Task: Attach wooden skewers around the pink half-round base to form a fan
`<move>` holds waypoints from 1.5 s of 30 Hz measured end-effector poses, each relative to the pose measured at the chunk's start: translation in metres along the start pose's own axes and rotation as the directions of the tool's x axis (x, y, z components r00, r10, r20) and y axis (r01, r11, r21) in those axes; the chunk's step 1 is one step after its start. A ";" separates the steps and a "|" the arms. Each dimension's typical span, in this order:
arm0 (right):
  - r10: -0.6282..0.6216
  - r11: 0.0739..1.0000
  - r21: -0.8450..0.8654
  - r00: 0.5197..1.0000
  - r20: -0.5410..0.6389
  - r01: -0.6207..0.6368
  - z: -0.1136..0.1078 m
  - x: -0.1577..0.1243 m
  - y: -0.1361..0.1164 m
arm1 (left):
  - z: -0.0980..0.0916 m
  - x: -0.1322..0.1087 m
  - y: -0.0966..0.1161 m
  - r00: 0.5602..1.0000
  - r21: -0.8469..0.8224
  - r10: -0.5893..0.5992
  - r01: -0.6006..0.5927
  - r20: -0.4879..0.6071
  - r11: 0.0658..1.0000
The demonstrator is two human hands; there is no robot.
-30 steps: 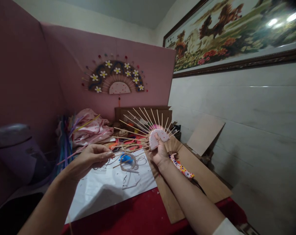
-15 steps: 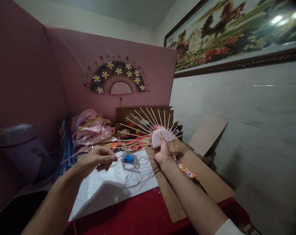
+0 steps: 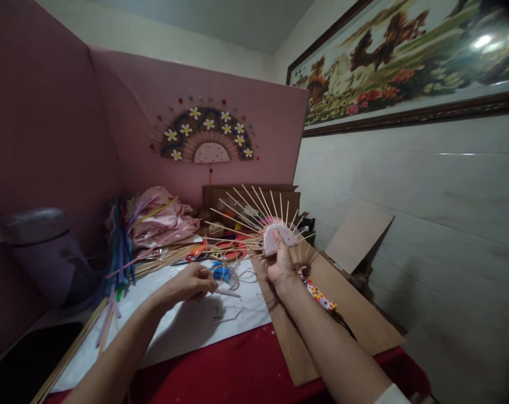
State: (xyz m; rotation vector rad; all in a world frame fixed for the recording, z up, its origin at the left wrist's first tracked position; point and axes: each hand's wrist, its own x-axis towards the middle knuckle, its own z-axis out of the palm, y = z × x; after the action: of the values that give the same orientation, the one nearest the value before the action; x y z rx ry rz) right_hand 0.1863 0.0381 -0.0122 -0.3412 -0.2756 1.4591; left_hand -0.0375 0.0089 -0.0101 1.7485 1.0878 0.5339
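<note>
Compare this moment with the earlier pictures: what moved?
The left hand dropped from mid-air toward the white sheet, fingertips pinched near the blue thing. The right hand kept its grip on the pink half-disc with sticks, held up as before.

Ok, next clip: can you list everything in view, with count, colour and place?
Half-round pink foam fan base with wooden skewers: one, pink, in right hand.
Finished flowered fan: one, dark with white flowers, on pink back panel.
White paper sheet: one, on red table.
Loose wooden skewers: a bundle, tan, left of sheet.
Blue-handled tool: one, near left hand.
Brown cardboard sheet: one, right side.
Framed horse picture: one, right wall.
Beaded wristband: one, multicolour, right wrist.
Left hand: over the sheet.
Right hand: gripping fan base.
</note>
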 end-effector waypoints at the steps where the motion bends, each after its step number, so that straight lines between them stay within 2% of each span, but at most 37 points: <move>1: 0.003 1.000 0.013 1.000 0.014 -0.003 0.000 0.000 0.000 | 0.010 0.003 -0.001 0.999 0.021 -0.009 0.008 0.047 1.000; 3: 0.022 0.999 0.032 0.999 0.026 -0.023 0.002 -0.002 0.001 | 0.032 0.007 -0.001 0.989 0.053 0.021 -0.030 0.148 0.998; 5: 0.035 0.998 0.047 0.999 0.012 -0.036 0.004 -0.004 0.001 | 0.051 0.009 0.000 0.979 0.140 0.084 -0.111 0.185 0.984; 8: 0.046 0.998 0.051 0.999 0.007 -0.046 0.006 -0.006 0.003 | 0.068 0.010 0.006 0.958 0.333 0.282 -0.282 0.050 0.900; 11: 0.061 0.997 0.049 0.998 0.007 -0.061 0.006 -0.007 0.005 | 0.070 0.011 0.014 0.873 0.436 0.453 -0.343 -0.179 0.832; 13: 0.058 0.997 0.059 0.998 0.020 -0.059 0.005 -0.007 0.007 | 0.069 0.012 0.018 0.814 0.337 0.438 -0.319 -0.380 0.886; 14: 0.060 0.996 0.062 0.998 0.036 -0.063 0.005 -0.007 0.009 | 0.068 0.012 0.021 0.805 0.215 0.383 -0.319 -0.453 0.923; 16: 0.069 0.995 0.069 0.995 0.066 -0.074 0.005 -0.008 0.011 | 0.070 0.010 0.026 0.837 -0.127 0.250 -0.351 -0.486 0.928; 18: 0.078 0.993 0.077 0.994 0.076 -0.084 0.006 -0.009 0.014 | 0.074 0.008 0.031 0.888 -0.443 0.177 -0.374 -0.425 0.814; 19: 0.082 0.993 0.082 0.994 0.073 -0.088 0.006 -0.010 0.015 | 0.077 0.007 0.033 0.903 -0.549 0.161 -0.375 -0.398 0.747; 21: 0.091 0.992 0.087 0.994 0.063 -0.097 0.007 -0.011 0.017 | 0.081 0.005 0.035 0.913 -0.649 0.146 -0.376 -0.381 0.662; 23: 0.096 0.992 0.073 0.994 0.049 -0.099 0.008 -0.013 0.018 | 0.084 0.006 0.034 0.906 -0.659 0.140 -0.390 -0.399 0.643; 27: 0.101 0.994 0.045 0.994 0.030 -0.102 0.010 -0.018 0.020 | 0.084 0.013 0.027 0.882 -0.609 0.148 -0.421 -0.447 0.672; 31: 0.154 0.988 0.014 0.988 0.029 -0.154 0.013 -0.024 0.024 | 0.085 0.015 0.024 0.920 -0.604 0.093 -0.323 -0.380 0.729; 34: 0.187 0.982 -0.016 0.980 0.073 -0.187 0.014 -0.027 0.027 | 0.087 0.013 0.028 0.947 -0.625 0.038 -0.241 -0.320 0.742; 40: 0.238 0.970 0.010 0.963 0.124 -0.241 0.012 -0.027 0.028 | 0.086 0.010 0.031 0.956 -0.681 0.031 -0.231 -0.293 0.695; 45: 0.266 0.964 -0.044 0.956 0.121 -0.263 0.011 -0.028 0.030 | 0.087 0.014 0.025 0.970 -0.682 0.027 -0.189 -0.240 0.707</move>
State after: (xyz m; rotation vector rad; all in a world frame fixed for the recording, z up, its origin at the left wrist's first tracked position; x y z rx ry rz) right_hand 0.1520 0.0138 -0.0132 -0.3172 -0.3623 1.7458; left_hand 0.0454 -0.0260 -0.0266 1.0839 0.7625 1.0777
